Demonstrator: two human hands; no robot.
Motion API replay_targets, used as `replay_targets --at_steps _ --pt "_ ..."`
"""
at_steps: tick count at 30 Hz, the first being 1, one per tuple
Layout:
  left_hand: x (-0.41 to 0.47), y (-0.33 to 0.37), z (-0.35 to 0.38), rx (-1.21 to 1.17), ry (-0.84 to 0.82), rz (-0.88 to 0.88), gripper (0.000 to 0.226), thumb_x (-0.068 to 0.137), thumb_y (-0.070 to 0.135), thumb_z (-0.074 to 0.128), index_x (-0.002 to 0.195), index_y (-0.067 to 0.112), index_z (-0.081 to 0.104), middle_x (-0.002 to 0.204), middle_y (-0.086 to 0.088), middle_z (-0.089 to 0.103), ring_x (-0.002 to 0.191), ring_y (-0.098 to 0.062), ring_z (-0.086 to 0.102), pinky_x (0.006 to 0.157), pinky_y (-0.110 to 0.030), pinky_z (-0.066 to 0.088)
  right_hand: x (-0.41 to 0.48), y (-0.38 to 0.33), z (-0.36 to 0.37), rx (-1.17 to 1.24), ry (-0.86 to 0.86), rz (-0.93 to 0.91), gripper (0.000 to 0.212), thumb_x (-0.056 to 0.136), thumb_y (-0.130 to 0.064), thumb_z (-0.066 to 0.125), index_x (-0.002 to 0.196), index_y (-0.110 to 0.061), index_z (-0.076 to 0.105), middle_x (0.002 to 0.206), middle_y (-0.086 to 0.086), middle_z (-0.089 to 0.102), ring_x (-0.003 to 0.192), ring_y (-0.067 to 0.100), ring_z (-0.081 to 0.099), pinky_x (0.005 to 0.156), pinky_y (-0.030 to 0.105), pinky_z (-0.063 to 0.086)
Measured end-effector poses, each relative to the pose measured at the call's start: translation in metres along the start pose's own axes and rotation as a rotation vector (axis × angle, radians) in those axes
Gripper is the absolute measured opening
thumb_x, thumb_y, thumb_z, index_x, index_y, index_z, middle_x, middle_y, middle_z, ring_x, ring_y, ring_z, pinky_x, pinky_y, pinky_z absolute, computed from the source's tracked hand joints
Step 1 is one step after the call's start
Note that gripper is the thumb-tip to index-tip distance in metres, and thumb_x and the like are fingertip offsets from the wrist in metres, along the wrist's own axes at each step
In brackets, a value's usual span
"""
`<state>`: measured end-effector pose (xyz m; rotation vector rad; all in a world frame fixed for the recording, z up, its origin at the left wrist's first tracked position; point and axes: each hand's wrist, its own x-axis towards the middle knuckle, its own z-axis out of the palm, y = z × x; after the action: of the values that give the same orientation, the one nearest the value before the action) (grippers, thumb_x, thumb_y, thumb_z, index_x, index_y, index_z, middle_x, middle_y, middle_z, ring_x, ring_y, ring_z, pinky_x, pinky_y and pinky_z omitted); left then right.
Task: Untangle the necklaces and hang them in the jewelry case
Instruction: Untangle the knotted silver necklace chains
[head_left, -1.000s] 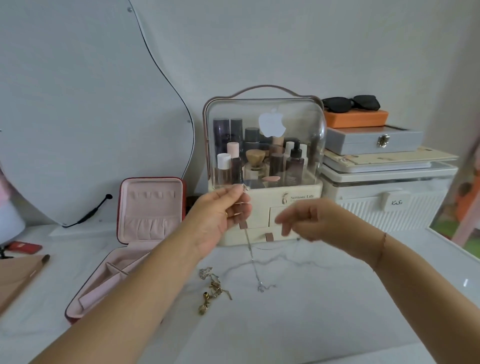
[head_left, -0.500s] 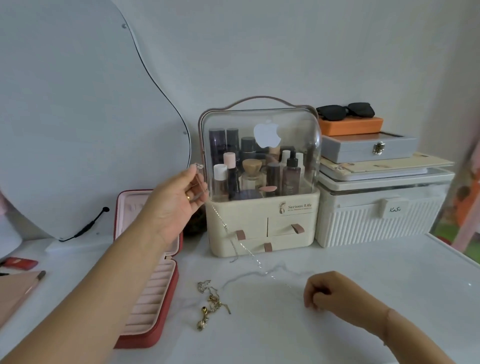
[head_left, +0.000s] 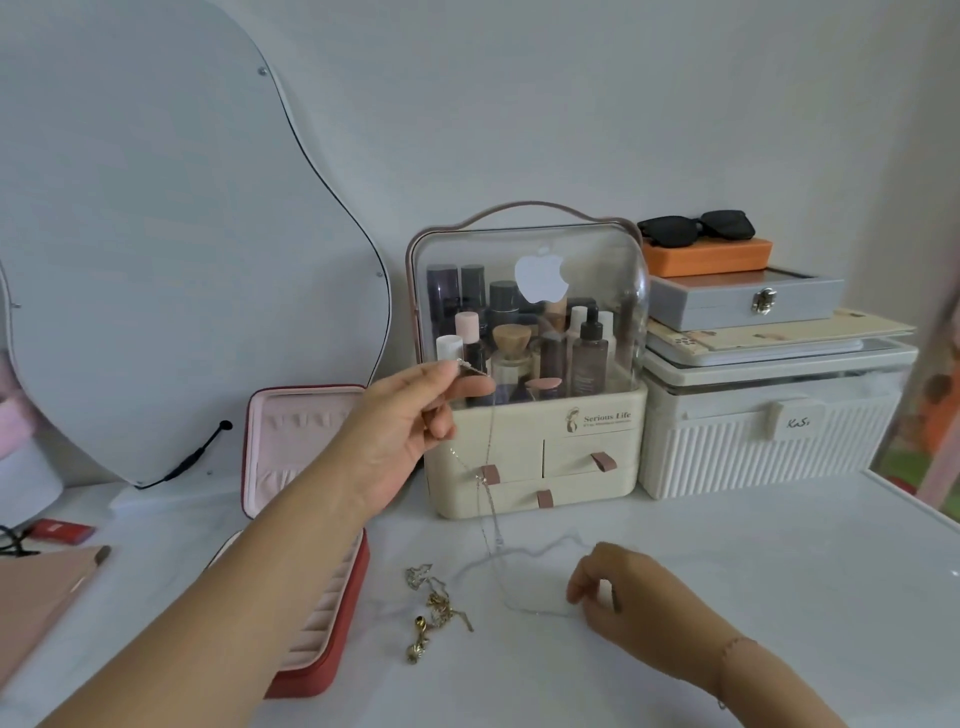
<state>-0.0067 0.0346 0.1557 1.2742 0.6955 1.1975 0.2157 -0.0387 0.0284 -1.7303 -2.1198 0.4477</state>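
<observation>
My left hand (head_left: 405, 426) is raised in front of the cosmetics organiser and pinches one end of a thin silver necklace (head_left: 488, 514). The chain hangs down and runs across the table to my right hand (head_left: 618, 587), which pinches its other end low on the white tabletop. A tangle of gold and silver necklaces (head_left: 434, 613) lies on the table between my arms. The red jewelry case (head_left: 311, 623) with pink lining stands open at the left, its lid upright, partly hidden by my left forearm.
A cream cosmetics organiser (head_left: 535, 457) with a clear dome stands behind the chain. Right of it is a white ribbed box (head_left: 769, 441) stacked with a grey case, an orange box and sunglasses. A curved mirror (head_left: 156, 260) leans at the left.
My left hand has shifted right, in front of the organiser, still holding the chain's end up. The chain has gone slack into a loop. My right hand stays low on the table.
</observation>
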Motion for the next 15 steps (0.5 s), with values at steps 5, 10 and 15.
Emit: replay_targets --at_steps 5,10,15 --pt "-0.007 0.001 0.018 0.078 -0.17 -0.032 0.016 0.089 0.024 0.053 0.092 0.01 0.061 0.112 -0.007 0.071 0.038 -0.005 0.026 0.053 -0.02 0.034 0.011 -0.021 -0.01 0.26 0.186 0.0 0.007 0.09 -0.028 0.061 0.095 -0.032 0.062 0.103 -0.016 0.059 0.066 -0.006 0.053 0.066 0.009 0.041" --pt "-0.005 -0.003 0.031 0.125 -0.286 -0.063 0.039 0.092 0.025 0.051 0.113 -0.008 0.053 0.121 -0.005 0.067 0.036 -0.004 0.023 0.048 -0.017 0.031 0.024 -0.052 -0.026 0.861 0.219 -0.049 0.016 0.089 -0.023 0.063 0.102 -0.019 0.071 0.085 -0.015 0.07 0.077 -0.005 0.059 0.071 0.011 0.045" --pt "-0.004 -0.001 0.038 0.09 -0.286 -0.076 0.034 0.094 0.024 0.05 0.115 -0.002 0.052 0.121 -0.005 0.067 0.035 -0.003 0.022 0.047 -0.017 0.029 0.029 -0.062 -0.025 0.996 0.148 -0.159 0.022 0.08 -0.031 0.069 0.097 -0.018 0.074 0.101 0.017 0.069 0.079 0.006 0.055 0.074 0.015 0.044"
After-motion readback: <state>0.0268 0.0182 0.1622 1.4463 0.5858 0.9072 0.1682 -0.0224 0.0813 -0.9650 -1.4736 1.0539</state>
